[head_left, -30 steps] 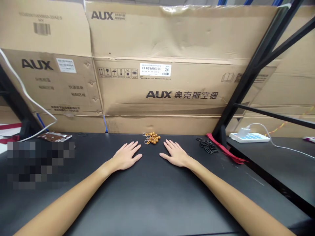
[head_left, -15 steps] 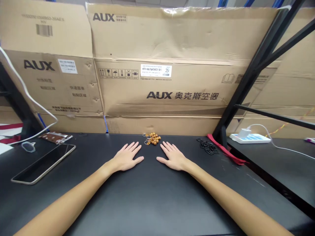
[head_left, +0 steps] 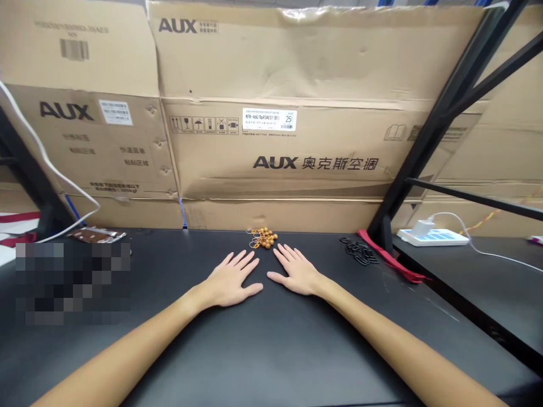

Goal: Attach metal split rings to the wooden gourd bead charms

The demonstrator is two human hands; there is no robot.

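Note:
My left hand (head_left: 231, 281) and my right hand (head_left: 296, 272) lie flat and palm down on the black table top (head_left: 271, 345), fingers spread, holding nothing. Their thumbs point toward each other across a narrow gap. Just beyond the fingertips sits a small cluster of golden-brown beads on metal key rings (head_left: 263, 238), not touched by either hand. To the right of my right hand lies a heap of black rubber rings (head_left: 360, 252), apart from it.
Large cardboard AUX air-conditioner boxes (head_left: 271, 152) stand along the far table edge. A black metal rack frame (head_left: 428, 135) rises at the right. A red strip (head_left: 392, 257) lies near its foot. A white power strip (head_left: 430, 237) sits on a lower side table. A pixelated patch (head_left: 72, 284) hides part of the left table.
Both hands have slid toward each other, the left one more, and their gap is narrower. The left hand has also moved slightly nearer the beads. The beads and rings have not moved.

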